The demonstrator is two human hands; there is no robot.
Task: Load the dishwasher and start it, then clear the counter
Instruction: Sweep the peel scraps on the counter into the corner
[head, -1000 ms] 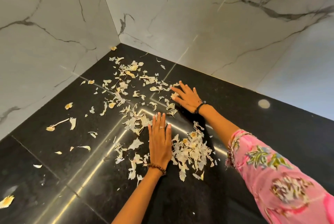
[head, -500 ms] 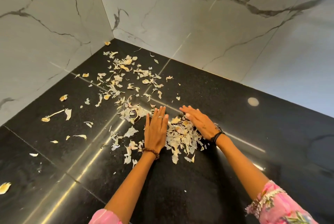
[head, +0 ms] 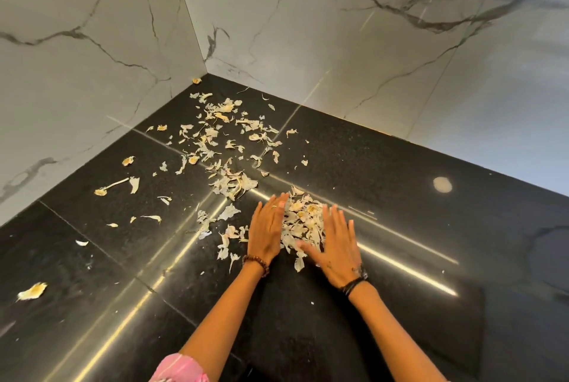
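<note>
A small heap of pale, papery garlic peels (head: 303, 221) is pressed between two flat hands on the glossy black granite counter (head: 400, 304). The left hand (head: 267, 229) and the right hand (head: 337, 246) are held with fingers straight, flanking the heap and touching it; nothing is gripped. Beyond the left hand, toward the corner, many loose peel scraps (head: 221, 141) are scattered, too many to be counted. Two white marble-veined wall panels (head: 308, 27) are met behind them. A beaded bracelet (head: 257, 263) is worn on the left wrist, a black band (head: 355, 283) on the right. No writing is legible.
</note>
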